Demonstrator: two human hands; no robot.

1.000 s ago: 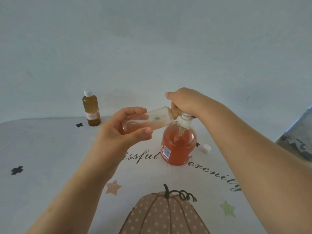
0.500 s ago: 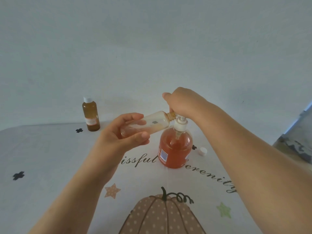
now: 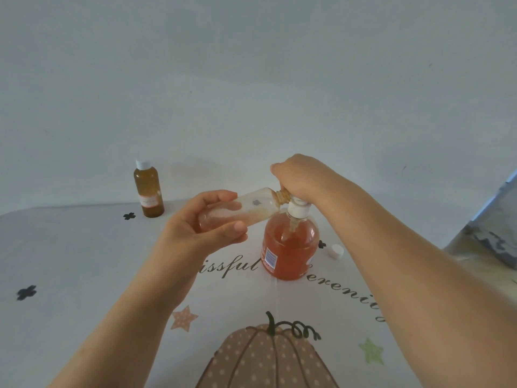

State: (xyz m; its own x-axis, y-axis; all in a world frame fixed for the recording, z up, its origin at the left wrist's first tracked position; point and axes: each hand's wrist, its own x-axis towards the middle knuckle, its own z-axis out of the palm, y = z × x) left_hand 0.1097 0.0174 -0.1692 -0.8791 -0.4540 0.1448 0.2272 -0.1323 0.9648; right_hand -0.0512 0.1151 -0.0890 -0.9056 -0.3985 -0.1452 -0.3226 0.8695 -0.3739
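1. The left hand (image 3: 195, 233) has its grip clamped on a small clear bottle (image 3: 251, 208). The thumb lies along the near side and the fingers curl over the far side, around the bottle's base half.
2. The small clear bottle is held in the air, above the tabletop (image 3: 84, 261), and lies almost on its side. Its open neck points to the right and sits slightly higher than its base. A thin layer of pale liquid lies along its lower wall.
3. The neck meets the pump head (image 3: 299, 210) of an orange-filled pump bottle (image 3: 291, 247), right at the spout. The spout itself is hidden under the hand.
4. The right hand (image 3: 299, 177) sits on top of the pump head, its grip closed down over it with the fingers curled. The fingertips cannot be seen.
5. The pump bottle stands upright on the tabletop, near its middle, between the printed words. A blue-and-white label shows on its left side.
6. A white cap (image 3: 335, 251) lies on the tabletop just to the right of the pump bottle, apart from it.
7. An amber bottle (image 3: 148, 191) with a white lid and a pale label stands upright at the back left, well apart from both hands.
8. The tabletop's cover shows a dotted pumpkin print (image 3: 265, 359), stars, dark clover marks and script lettering.
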